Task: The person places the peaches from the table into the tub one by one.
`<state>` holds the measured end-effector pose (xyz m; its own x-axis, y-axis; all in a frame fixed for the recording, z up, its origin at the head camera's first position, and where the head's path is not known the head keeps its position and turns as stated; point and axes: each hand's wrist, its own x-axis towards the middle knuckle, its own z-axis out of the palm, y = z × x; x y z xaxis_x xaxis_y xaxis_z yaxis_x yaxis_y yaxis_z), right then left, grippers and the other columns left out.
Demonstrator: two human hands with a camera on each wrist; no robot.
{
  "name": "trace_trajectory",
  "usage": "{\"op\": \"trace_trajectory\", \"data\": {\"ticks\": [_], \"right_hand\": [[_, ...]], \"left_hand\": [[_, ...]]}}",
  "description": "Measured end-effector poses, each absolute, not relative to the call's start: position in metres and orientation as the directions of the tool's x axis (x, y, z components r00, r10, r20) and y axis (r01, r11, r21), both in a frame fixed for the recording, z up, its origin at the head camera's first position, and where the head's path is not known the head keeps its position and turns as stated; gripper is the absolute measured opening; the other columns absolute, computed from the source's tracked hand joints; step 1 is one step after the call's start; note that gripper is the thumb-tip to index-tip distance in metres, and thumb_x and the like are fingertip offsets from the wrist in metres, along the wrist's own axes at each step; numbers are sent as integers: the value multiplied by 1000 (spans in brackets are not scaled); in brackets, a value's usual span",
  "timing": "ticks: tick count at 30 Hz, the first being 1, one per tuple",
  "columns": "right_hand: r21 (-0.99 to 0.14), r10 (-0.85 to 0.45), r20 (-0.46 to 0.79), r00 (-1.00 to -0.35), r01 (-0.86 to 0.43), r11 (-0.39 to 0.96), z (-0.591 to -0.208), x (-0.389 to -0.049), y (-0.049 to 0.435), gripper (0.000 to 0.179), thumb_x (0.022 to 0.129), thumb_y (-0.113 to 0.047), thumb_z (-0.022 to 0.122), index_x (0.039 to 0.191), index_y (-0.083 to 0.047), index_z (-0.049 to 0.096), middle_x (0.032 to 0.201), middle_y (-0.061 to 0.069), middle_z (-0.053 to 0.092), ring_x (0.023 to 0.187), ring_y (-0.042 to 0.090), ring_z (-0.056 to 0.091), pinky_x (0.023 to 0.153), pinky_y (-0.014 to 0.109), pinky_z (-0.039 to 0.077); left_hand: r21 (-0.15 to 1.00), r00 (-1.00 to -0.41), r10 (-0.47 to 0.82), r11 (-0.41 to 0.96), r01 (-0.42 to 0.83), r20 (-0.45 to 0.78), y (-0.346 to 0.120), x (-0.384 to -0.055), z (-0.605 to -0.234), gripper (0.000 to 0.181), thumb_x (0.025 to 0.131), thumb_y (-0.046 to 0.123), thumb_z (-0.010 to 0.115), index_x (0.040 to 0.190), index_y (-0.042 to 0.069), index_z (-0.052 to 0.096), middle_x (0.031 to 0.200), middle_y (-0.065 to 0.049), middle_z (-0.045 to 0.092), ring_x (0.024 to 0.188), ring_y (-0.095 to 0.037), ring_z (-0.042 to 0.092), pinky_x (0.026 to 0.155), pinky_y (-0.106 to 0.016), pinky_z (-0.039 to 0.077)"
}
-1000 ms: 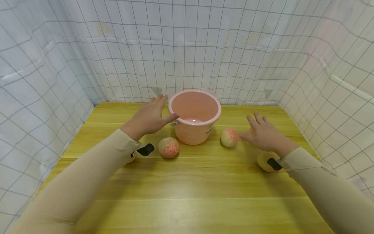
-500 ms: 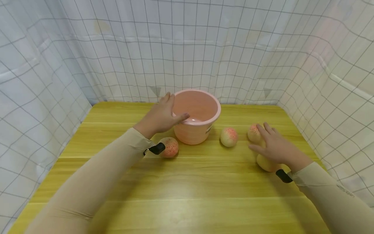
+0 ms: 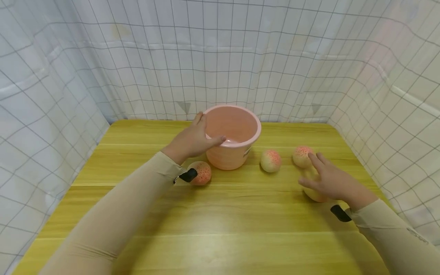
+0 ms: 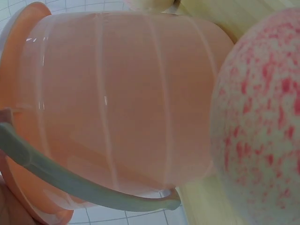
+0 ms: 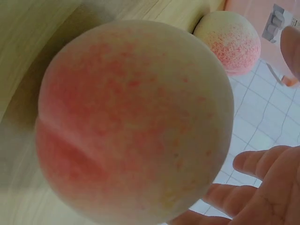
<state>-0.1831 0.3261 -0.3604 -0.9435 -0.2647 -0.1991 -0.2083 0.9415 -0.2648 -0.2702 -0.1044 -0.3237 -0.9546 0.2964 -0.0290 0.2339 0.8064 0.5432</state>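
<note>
In the head view my left hand [image 3: 194, 139] holds the left rim of a pink bucket [image 3: 228, 156], thumb laid over the front edge and fingers at the back left. The bucket's grey handle [image 4: 89, 187] hangs down its side in the left wrist view. My right hand [image 3: 331, 183] hovers with spread fingers by two peaches: a red-speckled peach [image 3: 302, 156] just beyond the fingertips and a paler peach [image 3: 313, 194] partly hidden under the palm. A large peach [image 5: 136, 122] fills the right wrist view, with fingers [image 5: 272, 173] apart from it.
One peach [image 3: 270, 160] lies right of the bucket, another peach [image 3: 202, 173] in front of it, partly behind the left wrist strap. A yellow wooden table [image 3: 220, 229] carries everything. White grid-patterned curtain [image 3: 233, 57] encloses the back and sides.
My left hand has moved right onto the bucket rim. The right hand has drawn back toward the near right, uncovering the far-right peach; the left sleeve now hides a peach at the left.
</note>
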Motion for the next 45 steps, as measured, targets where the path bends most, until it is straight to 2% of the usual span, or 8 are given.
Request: {"op": "trace_trajectory", "data": {"ticks": [6, 11, 17, 20, 26, 32, 45], "right_hand": [[-265, -275, -199, -941, -218, 939, -362, -180, 334, 115, 93, -68, 68, 161, 12, 22, 159, 41, 34, 141, 61, 42, 108, 72, 41], [-330, -355, -218, -909, -274, 903, -364, -179, 346, 110, 85, -59, 82, 160, 6, 33, 147, 32, 56, 127, 47, 60, 99, 62, 51], [-412, -436, -278, -856, -304, 859, -370, -182, 363, 120, 70, -42, 97, 163, -2, 33, 151, 29, 52, 129, 42, 58, 100, 57, 49], [-440, -444, -308, -841, -287, 851, -372, -184, 369, 121, 67, -34, 98, 164, -3, 32, 152, 29, 50, 130, 42, 57, 101, 55, 49], [-441, -439, -342, -831, -271, 856, -374, -187, 373, 113, 69, -23, 96, 162, -5, 35, 149, 31, 54, 123, 39, 61, 96, 51, 50], [-426, -441, -342, -829, -282, 860, -375, -190, 374, 97, 69, -23, 96, 151, -12, 45, 130, 21, 65, 108, 30, 62, 88, 48, 50], [-440, -462, -335, -821, -297, 848, -376, -192, 373, 82, 70, -18, 94, 139, -16, 50, 119, 12, 66, 101, 25, 61, 85, 44, 49]], "left_hand": [[546, -956, 291, 806, 230, -28, -105, -270, -324, 129, 85, 88, 54, 170, 7, -2, 178, -10, -9, 155, -45, 35, 122, -62, 36], [555, -956, 293, 798, 234, -18, -105, -269, -325, 131, 84, 89, 54, 170, 8, -2, 178, -10, -8, 154, -45, 37, 121, -62, 37], [556, -956, 293, 796, 241, -4, -106, -270, -326, 126, 86, 85, 56, 170, 8, 2, 179, -11, -6, 151, -45, 42, 120, -60, 39], [555, -956, 292, 796, 243, 0, -106, -270, -327, 126, 86, 85, 56, 170, 7, 2, 179, -11, -6, 149, -45, 44, 120, -59, 39], [565, -959, 284, 791, 235, 1, -105, -269, -327, 124, 88, 81, 58, 170, 8, 2, 179, -9, -6, 151, -45, 42, 120, -60, 39], [562, -960, 280, 794, 233, 4, -105, -269, -328, 123, 88, 80, 58, 170, 8, 2, 179, -9, -6, 152, -44, 41, 120, -60, 39], [557, -958, 286, 793, 246, 15, -104, -268, -328, 123, 88, 80, 58, 170, 7, 2, 179, -12, -4, 150, -44, 43, 119, -60, 41]]}}
